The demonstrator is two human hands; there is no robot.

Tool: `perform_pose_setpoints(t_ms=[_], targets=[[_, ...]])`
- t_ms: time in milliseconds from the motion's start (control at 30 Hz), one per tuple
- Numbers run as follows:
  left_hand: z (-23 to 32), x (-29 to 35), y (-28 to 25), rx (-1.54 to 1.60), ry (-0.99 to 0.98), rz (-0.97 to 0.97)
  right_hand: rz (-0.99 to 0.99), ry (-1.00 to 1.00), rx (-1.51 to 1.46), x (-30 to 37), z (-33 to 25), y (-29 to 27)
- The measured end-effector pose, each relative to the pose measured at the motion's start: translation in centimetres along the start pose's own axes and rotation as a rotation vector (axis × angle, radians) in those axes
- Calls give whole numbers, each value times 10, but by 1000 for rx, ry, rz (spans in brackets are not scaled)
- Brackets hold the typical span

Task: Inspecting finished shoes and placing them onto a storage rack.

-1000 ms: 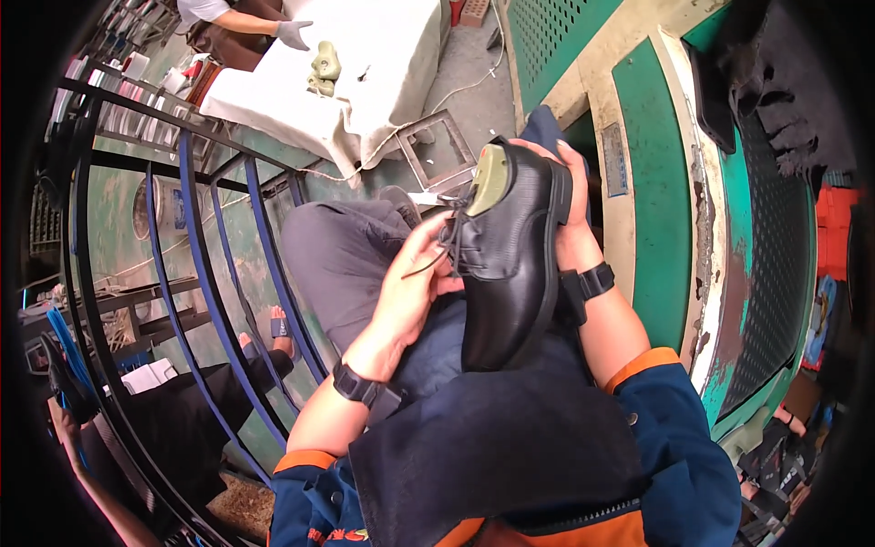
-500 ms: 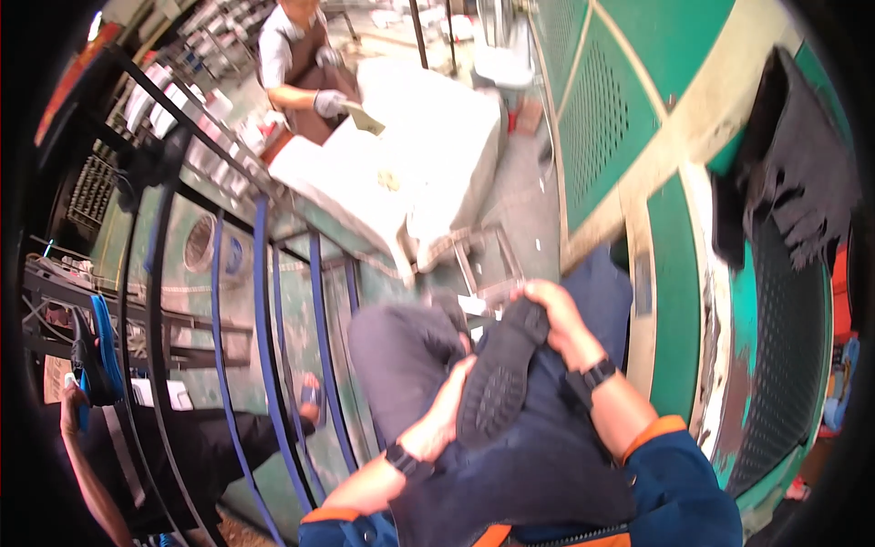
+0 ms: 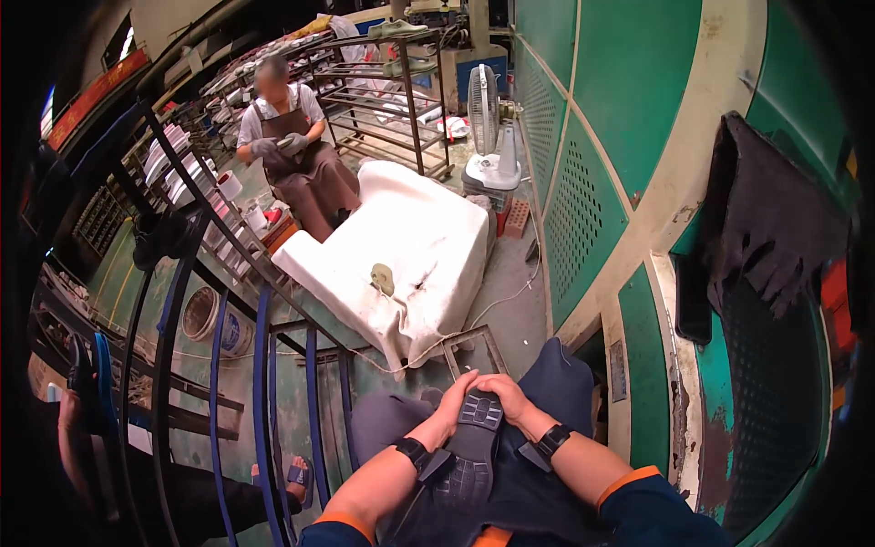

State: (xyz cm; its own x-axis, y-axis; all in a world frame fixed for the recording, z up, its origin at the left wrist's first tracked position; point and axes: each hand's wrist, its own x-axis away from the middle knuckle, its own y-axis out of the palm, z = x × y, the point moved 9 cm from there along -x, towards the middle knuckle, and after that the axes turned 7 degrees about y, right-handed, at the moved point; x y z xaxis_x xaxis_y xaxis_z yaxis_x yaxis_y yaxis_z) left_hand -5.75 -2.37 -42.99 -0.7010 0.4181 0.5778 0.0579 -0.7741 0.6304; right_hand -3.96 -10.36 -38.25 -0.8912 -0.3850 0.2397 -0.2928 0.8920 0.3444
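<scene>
A black shoe (image 3: 474, 445) lies sole up over my lap, its treaded heel pointing away from me. My left hand (image 3: 450, 402) is closed around the left side of the heel. From the other side my right hand (image 3: 507, 396) wraps the heel, its fingers meeting the left ones over the far end. The shoe's upper is hidden beneath the sole, as are most of my fingertips. Both wrists carry dark bands, and the forefoot end rests close to my body.
Ahead stands a low table under a white cover (image 3: 415, 237), a small olive piece (image 3: 383, 278) on it. Beyond sits a gloved co-worker (image 3: 290, 146). Dark rack bars (image 3: 264, 401) border my left, green panels (image 3: 583, 210) my right. A fan (image 3: 485, 118) stands behind.
The shoe has turned from a rightward slant to nearly straight. My left hand has slid from its side up to the heel. The co-worker's hands have drawn back from the white cover.
</scene>
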Motion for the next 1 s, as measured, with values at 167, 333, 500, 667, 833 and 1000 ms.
perform_pose_setpoints(t_ms=[167, 333, 500, 667, 833, 1000], targets=[[17, 37, 2, -127, 81, 158, 3, -42, 59, 7, -3, 14], [19, 40, -3, -147, 334, 19, 95, -214, 227, 23, -28, 36], [41, 55, 22, -366, 607, -180, 136, -207, 312, 42, -53, 50], [43, 60, 30, -385, 633, -247, 151, -270, 377, 47, -62, 56], [50, 69, 34, -468, 704, -307, 152, -250, 441, 51, -63, 56], [56, 89, 56, -480, 771, -421, 122, -463, 519, 69, -95, 77]])
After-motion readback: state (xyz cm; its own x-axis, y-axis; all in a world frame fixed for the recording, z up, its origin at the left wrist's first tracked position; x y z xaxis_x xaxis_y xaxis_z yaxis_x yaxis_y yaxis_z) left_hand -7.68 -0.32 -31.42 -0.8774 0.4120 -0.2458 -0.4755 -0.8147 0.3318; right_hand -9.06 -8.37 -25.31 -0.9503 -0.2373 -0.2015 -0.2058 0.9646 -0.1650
